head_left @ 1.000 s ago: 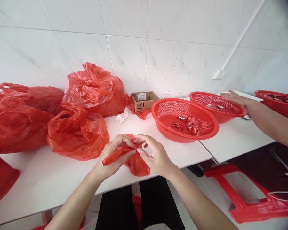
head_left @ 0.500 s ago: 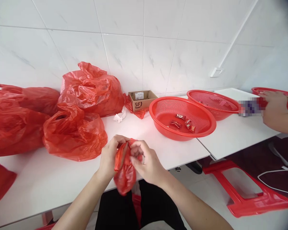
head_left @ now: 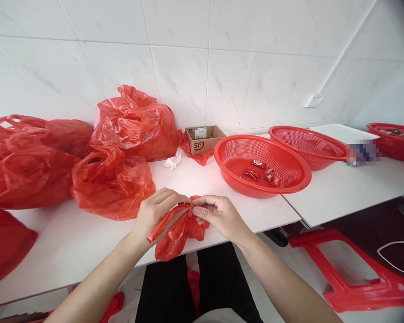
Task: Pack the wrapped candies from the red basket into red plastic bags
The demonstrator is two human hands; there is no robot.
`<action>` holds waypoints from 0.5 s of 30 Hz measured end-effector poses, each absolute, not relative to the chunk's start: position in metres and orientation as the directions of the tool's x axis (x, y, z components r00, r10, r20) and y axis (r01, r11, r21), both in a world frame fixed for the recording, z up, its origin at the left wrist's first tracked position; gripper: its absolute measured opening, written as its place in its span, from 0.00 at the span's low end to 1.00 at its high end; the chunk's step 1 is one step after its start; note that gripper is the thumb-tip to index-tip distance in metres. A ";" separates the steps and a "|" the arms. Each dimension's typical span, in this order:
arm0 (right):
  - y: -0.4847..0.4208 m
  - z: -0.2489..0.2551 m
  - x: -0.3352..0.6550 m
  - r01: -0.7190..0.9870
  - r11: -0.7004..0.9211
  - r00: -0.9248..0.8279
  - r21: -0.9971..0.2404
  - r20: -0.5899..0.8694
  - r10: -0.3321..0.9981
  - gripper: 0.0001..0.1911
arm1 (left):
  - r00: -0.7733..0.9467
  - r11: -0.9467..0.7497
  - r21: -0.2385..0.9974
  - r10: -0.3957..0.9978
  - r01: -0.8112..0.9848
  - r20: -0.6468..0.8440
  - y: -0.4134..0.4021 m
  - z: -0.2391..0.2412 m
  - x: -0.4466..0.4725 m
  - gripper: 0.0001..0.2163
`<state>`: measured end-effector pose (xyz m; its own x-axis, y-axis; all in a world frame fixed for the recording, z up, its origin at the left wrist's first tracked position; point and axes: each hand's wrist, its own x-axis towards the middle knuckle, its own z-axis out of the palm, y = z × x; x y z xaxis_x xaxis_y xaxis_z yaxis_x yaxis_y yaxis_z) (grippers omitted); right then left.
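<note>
A small red plastic bag (head_left: 175,240) hangs bunched at the table's front edge, between my hands. My left hand (head_left: 156,211) has its fingers closed on the gathered top from the left, with a strip of the bag running across the palm. From the right, my right hand (head_left: 218,215) pinches the same bunched plastic between thumb and fingers. What the bag contains cannot be made out. Just beyond my right hand stands a red plastic basket (head_left: 229,177) with a few small wrapped packets (head_left: 252,174) at its bottom.
An open, crumpled red bag (head_left: 114,188) lies left of my hands, with larger filled red bags (head_left: 138,128) behind. A cardboard box (head_left: 205,140) and crumpled tissue (head_left: 173,160) sit near the wall. More red baskets (head_left: 309,146) stand rightward. A red stool (head_left: 353,269) is below.
The small bag's top has been drawn out to the left and its neck bunched tighter. Both hands have shifted slightly right in view. At far right, another person's hand has drawn back from the basket.
</note>
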<state>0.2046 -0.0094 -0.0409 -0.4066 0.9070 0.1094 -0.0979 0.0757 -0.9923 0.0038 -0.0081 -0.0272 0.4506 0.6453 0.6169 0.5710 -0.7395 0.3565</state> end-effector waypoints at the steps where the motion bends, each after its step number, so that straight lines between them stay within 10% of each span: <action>1: -0.011 -0.040 0.205 -0.055 0.100 -0.402 -0.993 0.114 0.908 0.13 | 0.473 -0.739 0.353 0.651 0.573 0.594 -0.009 -0.025 0.003 0.05; 10: -0.024 -0.021 0.207 0.538 0.621 -0.427 -0.570 0.450 0.784 0.08 | 0.415 -0.568 0.450 0.818 0.689 0.398 0.005 0.024 -0.009 0.09; 15: -0.033 -0.026 0.203 0.417 0.552 -0.482 -0.722 0.340 0.808 0.07 | 0.142 -0.443 0.641 0.874 0.627 0.465 0.000 0.028 -0.045 0.09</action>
